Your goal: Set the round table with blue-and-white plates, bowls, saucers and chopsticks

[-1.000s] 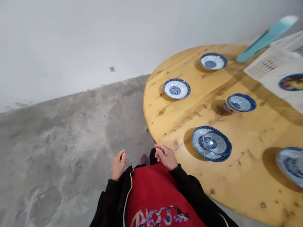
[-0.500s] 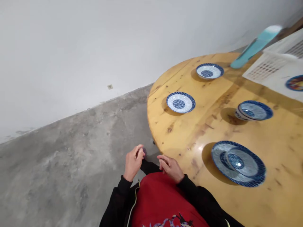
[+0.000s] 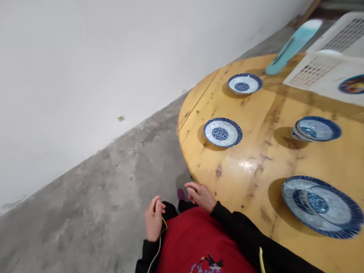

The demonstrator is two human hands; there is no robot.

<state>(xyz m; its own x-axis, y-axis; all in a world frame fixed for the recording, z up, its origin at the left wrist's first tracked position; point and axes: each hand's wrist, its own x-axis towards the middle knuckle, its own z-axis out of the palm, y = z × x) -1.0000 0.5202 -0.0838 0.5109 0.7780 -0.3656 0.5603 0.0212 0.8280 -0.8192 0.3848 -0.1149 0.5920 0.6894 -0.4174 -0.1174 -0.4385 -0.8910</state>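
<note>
My left hand (image 3: 154, 218) hangs over the floor in front of my body, its fingers loosely curled and apart, with nothing in it. My right hand (image 3: 201, 196) is just off the round wooden table's near edge, also empty, its fingers half bent. On the table (image 3: 233, 170), nearest to the right hand, stand a blue-and-white plate (image 3: 222, 132) and a larger patterned plate (image 3: 292, 189), which seems to have a bowl (image 3: 318, 203) in it. A blue-rimmed bowl (image 3: 315, 129) stands behind that, and another shallow dish (image 3: 244, 83) sits farther back.
A white plastic basket (image 3: 313, 72) with a picture on its side stands at the table's far right. Left of it rises a long turquoise object (image 3: 292, 47) whose kind is unclear. A grey concrete floor (image 3: 85, 212) and a white wall (image 3: 85, 57) lie to the left.
The view has turned, and the near plates appear farther right and lower. My left hand has moved down and slightly left, apart from the right hand. Neither hand has taken hold of anything.
</note>
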